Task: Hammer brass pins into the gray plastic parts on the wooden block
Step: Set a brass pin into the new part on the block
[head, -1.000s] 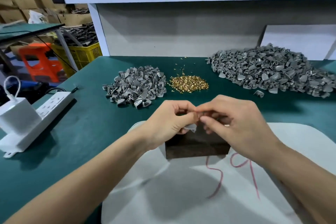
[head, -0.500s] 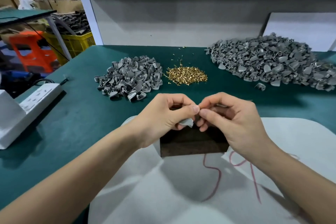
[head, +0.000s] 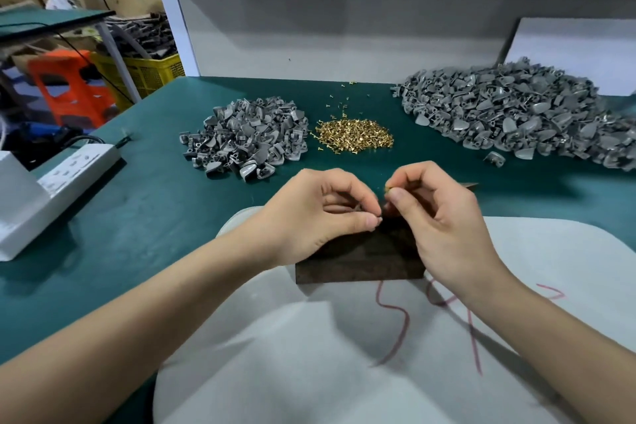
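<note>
Brass pin [head: 387, 187] pinched by right hand [head: 444, 220], mostly hidden gray part [head: 358, 207] pinched by left hand [head: 320, 217], above wooden block [head: 361, 260]

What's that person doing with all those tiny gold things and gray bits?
The right hand pinches a brass pin. The left hand pinches a small gray piece, mostly hidden, above the wooden block. The pin pile and heaps of gray parts lie behind. No hammering yet.
</note>
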Demonstrator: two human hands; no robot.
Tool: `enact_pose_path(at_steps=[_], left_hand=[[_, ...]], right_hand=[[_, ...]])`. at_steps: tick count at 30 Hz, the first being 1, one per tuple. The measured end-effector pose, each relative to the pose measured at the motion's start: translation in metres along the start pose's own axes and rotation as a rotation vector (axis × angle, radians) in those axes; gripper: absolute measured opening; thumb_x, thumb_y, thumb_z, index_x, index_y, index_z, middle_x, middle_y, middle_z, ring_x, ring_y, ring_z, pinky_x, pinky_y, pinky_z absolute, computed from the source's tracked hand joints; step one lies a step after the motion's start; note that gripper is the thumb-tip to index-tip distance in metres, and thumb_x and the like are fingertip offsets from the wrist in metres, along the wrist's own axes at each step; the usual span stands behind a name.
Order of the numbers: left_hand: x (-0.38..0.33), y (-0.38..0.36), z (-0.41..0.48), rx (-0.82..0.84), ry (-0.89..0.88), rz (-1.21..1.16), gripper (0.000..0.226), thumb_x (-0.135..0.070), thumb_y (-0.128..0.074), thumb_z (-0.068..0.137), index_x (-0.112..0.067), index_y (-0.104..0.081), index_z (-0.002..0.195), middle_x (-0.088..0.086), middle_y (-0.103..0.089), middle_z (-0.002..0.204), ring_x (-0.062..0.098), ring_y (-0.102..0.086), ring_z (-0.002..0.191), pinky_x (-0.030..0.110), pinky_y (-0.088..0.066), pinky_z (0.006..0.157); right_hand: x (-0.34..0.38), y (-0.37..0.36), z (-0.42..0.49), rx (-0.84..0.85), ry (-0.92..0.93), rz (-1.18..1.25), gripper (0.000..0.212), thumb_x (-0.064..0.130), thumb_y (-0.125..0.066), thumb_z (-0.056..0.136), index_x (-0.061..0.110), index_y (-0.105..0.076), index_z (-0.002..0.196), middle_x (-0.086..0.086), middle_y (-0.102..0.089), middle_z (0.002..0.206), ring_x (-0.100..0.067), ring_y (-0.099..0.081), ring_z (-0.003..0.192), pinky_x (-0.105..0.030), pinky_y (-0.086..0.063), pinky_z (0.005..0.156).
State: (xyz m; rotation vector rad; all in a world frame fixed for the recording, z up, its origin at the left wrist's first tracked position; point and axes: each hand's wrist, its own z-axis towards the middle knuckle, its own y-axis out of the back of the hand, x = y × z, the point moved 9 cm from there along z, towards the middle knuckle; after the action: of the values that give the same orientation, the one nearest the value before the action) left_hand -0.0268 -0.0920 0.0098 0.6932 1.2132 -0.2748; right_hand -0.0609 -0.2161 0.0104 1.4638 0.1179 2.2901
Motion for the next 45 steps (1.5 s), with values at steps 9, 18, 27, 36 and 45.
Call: enact_pose_path(at_steps=[9,18,27,36,45], left_hand=[[-0.019,0.003,-0.004,0.033,-0.15,0.524,0.035,0.013,-0.051,0.083,-0.016,-0.069,0.085,0.0,-0.054,0.113,-0.005,-0.054,0.094,0.011,-0.041,0.083],[-0.033,0.01,-0.011,-0.156,-0.151,0.51,0.007,-0.021,-0.069,0.086,-0.015,-0.067,0.085,-0.011,-0.06,0.067,0.004,-0.051,0.06,0.011,-0.036,0.059],[-0.039,0.011,-0.011,-0.143,-0.137,0.43,0.014,-0.023,-0.065,0.09,-0.013,-0.071,0.083,-0.007,-0.066,0.066,0.002,-0.056,0.059,0.019,-0.042,0.059],[-0.033,0.011,-0.009,-0.073,-0.081,0.263,0.015,-0.018,-0.062,0.092,-0.01,-0.067,0.081,-0.01,-0.058,0.061,0.011,-0.05,0.056,0.021,-0.037,0.057],[-0.014,0.012,-0.006,-0.065,-0.016,0.68,0.031,-0.047,-0.069,0.078,-0.024,-0.063,0.097,-0.01,-0.061,0.082,0.003,-0.052,0.071,0.026,-0.045,0.071]], right_hand=[[0.003,-0.012,-0.004,0.084,0.006,-0.018,0.019,0.004,-0.058,0.09,0.022,-0.056,0.084,0.01,-0.061,0.078,-0.013,-0.057,0.079,-0.028,-0.046,0.077],[0.02,-0.005,-0.007,0.024,0.148,-0.219,0.018,0.012,-0.057,0.09,0.029,-0.054,0.085,0.016,-0.059,0.085,-0.012,-0.056,0.086,-0.039,-0.046,0.082],[0.038,-0.003,-0.015,-0.012,0.302,-0.221,0.006,0.02,-0.058,0.09,0.026,-0.057,0.09,0.013,-0.059,0.085,-0.015,-0.058,0.082,-0.041,-0.048,0.075],[0.041,0.004,-0.015,-0.066,0.298,-0.12,0.004,0.011,-0.068,0.085,0.014,-0.067,0.087,0.005,-0.062,0.086,-0.012,-0.059,0.082,-0.024,-0.046,0.076],[0.017,0.005,-0.004,-0.048,0.152,-0.25,0.02,0.003,-0.071,0.079,0.022,-0.064,0.077,0.012,-0.061,0.079,-0.009,-0.057,0.078,-0.022,-0.044,0.076]])
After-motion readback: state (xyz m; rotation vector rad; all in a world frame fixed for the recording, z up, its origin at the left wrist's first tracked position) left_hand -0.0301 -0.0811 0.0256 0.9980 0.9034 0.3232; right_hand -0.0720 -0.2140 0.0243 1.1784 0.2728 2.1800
